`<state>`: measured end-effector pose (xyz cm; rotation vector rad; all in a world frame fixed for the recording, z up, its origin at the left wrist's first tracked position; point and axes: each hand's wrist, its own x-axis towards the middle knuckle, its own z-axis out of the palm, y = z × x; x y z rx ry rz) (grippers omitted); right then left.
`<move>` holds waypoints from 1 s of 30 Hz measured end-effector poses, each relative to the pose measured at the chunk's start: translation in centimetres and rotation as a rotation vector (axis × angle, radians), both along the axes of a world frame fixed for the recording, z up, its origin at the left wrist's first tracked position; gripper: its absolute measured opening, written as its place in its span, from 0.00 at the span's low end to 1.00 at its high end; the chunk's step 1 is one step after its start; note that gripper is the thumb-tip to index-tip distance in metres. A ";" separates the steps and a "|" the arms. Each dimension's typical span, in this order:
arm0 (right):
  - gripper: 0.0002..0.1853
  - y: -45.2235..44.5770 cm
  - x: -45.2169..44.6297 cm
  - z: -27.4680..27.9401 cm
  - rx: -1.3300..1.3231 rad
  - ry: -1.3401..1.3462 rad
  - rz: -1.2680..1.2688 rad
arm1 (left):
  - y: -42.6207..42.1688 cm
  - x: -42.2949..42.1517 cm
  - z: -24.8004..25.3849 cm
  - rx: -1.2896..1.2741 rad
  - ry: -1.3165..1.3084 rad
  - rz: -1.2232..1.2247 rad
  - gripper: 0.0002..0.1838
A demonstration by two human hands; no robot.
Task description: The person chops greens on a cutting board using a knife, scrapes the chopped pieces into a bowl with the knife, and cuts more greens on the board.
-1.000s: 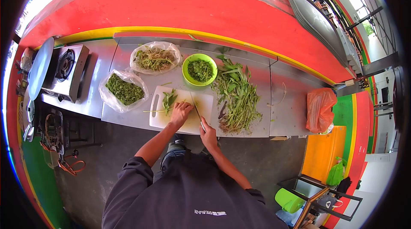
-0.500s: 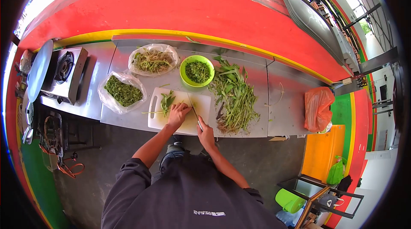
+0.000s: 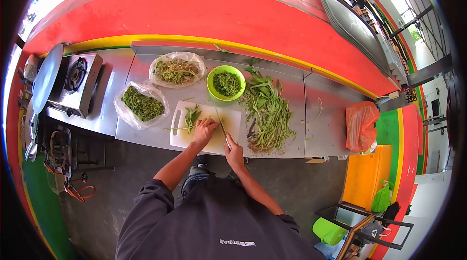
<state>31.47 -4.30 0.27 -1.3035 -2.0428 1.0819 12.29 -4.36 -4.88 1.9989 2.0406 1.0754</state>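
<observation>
My left hand [image 3: 204, 132] presses closed fingers on leafy stems [image 3: 191, 116] lying across the white cutting board [image 3: 179, 138]. Wrapped round a knife handle, my right hand [image 3: 233, 151] is at the board's right part, and the knife blade [image 3: 220, 122] points away from me beside my left fingertips. Behind the board stands a green bowl [image 3: 211, 86] of chopped leaves. A heap of long leafy stems [image 3: 270, 116] lies right of the board. To the left are a plastic bag of chopped greens [image 3: 142, 103] and, farther back, a bag of roots and stalks [image 3: 176, 70].
A gas stove [image 3: 75, 85] stands at the left of the metal counter [image 3: 323, 128]. An orange plastic bag [image 3: 361, 126] sits at the right end. A red wall [image 3: 194, 12] runs behind the counter; an orange cabinet [image 3: 365, 177] is at the lower right.
The camera view has shifted slightly. Both hands keep nearly the same places on the board, with the knife still in my right hand.
</observation>
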 end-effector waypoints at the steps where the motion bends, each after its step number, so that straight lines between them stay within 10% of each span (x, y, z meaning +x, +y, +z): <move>1: 0.23 -0.2 0.1 0.1 -0.042 0.010 -0.022 | 0.0 0.0 -0.1 0.001 0.002 0.005 0.11; 30: 0.24 -1.5 0.2 0.2 -0.020 -0.053 -0.038 | 0.1 -0.6 -0.6 -0.071 0.016 -0.072 0.13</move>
